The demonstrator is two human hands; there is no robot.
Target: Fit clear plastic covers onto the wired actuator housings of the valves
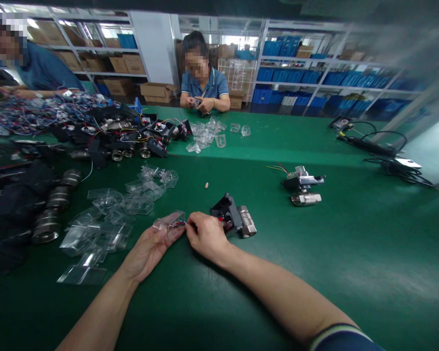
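Note:
My left hand (151, 248) is closed on a clear plastic cover (166, 222), held just above the green table. Thin coloured wires (180, 223) run between the cover and my right hand (207, 236), whose fingers pinch them. Right beside that hand lies a black actuator housing (227, 212) with red parts inside, joined to a metal valve body (247, 222). More clear plastic covers (98, 234) are heaped left of my left hand. A small tan piece (207, 185) rests on the table beyond my hands.
Several black housings with metal valves (53, 204) crowd the left side, with a tangle of wires (47, 112) behind. One more valve assembly (305, 187) stands at right. Black cables (373, 146) lie at the far right. Two people sit across the table; one handles a small part.

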